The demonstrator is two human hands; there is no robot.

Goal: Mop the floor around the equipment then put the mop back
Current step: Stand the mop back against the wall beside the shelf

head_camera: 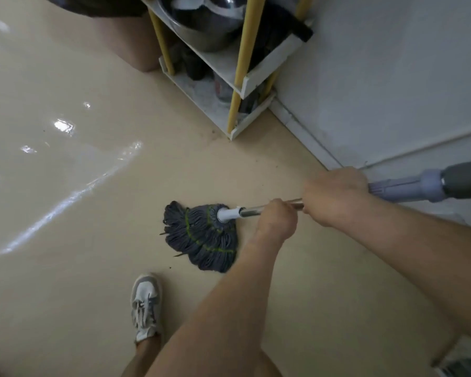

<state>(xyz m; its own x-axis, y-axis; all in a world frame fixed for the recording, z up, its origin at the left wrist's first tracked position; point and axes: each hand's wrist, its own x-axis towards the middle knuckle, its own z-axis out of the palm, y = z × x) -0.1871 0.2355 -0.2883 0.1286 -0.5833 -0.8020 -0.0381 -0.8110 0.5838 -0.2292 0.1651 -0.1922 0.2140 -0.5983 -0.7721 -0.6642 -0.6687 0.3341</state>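
Roughly mid-job, I'd say: the dark grey string mop head w/ green stitching lies flat on the beige glossy floor, just in front of the white shelf rack w/ yellow posts, not touching it. Both hands are wrapped round the chrome mop handle: left hand lower, near the white socket, right hand higher, next to the grey-lilac grip sleeve. Floor to the left shows a wet sheen, so prob. already done. The strip by the rack foot looks matte w/ dark specks, so likely still to do, also along the white wall. Mop not yet put back; no storage spot visible. White-grey sneaker stands near the mop head.
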